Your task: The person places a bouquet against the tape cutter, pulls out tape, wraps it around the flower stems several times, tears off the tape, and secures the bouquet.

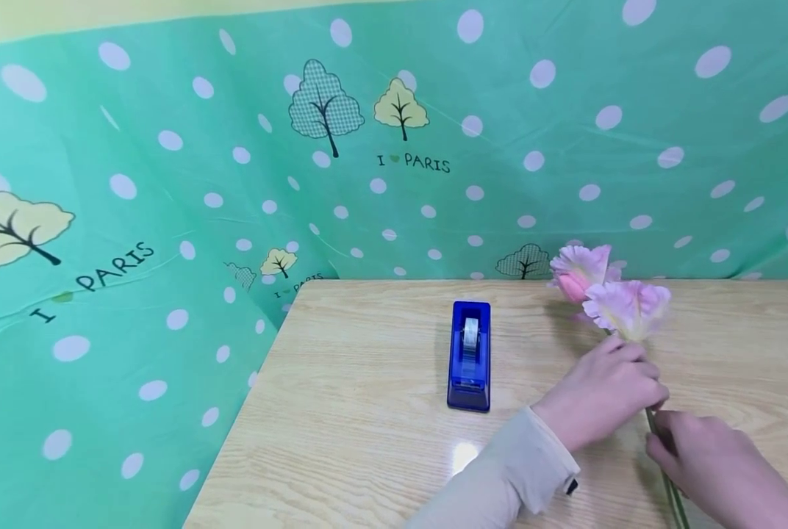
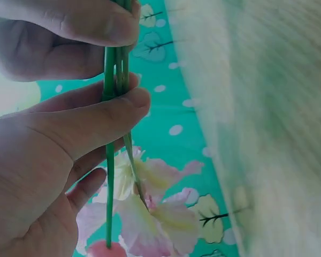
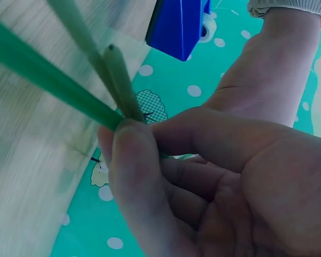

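In the head view my left hand pinches a small bunch of flower stems just beneath the blossoms. Ruffled pale pink flowers and a deeper pink tulip-like flower top the bunch. Lower down, my right hand grips the same green stems. The left wrist view shows several stems side by side, pressed between thumb and fingers of both hands. From my right thumb and finger, a thick green stem and a shorter stem end stick out in the right wrist view.
A blue tape dispenser with a tape roll stands on the wooden table, left of my hands. Behind the table and along its left side hangs a green dotted cloth with printed trees.
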Motion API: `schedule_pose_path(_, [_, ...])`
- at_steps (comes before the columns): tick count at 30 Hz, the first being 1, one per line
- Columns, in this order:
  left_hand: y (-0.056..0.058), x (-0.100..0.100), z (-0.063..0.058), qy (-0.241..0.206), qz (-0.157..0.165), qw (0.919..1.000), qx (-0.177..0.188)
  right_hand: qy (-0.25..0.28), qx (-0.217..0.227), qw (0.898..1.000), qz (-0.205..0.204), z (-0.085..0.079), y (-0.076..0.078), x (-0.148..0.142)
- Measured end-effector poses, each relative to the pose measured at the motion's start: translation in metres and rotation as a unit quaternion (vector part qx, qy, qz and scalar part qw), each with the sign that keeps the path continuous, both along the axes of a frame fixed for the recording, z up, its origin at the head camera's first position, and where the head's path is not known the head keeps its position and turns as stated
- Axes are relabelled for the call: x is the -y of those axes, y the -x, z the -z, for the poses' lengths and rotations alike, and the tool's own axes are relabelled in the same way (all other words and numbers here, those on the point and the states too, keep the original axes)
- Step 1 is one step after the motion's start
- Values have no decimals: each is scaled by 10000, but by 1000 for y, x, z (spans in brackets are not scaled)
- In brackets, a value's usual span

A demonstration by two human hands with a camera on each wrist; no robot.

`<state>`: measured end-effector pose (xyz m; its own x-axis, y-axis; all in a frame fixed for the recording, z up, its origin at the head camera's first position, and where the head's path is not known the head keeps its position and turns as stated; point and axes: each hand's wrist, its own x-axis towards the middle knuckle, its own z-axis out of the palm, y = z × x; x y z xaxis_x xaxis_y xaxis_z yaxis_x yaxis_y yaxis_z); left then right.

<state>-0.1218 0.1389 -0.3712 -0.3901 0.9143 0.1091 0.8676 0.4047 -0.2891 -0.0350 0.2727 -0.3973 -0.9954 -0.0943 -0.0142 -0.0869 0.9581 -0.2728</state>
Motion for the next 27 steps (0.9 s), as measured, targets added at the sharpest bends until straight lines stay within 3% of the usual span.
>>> schedule_pose_path(6, [1, 6, -10, 146, -45, 9999, -13, 9, -240, 9997, -83, -6, -1, 5])
schedule_pose_path(18, [-3, 24, -23, 97, -104, 9989, -448, 89, -777, 9969, -70, -16, 0, 17])
schedule_pose_path(27, [-11, 33, -34, 41, -309, 9941, -1043, 91, -503, 9987, -76, -25, 4, 22])
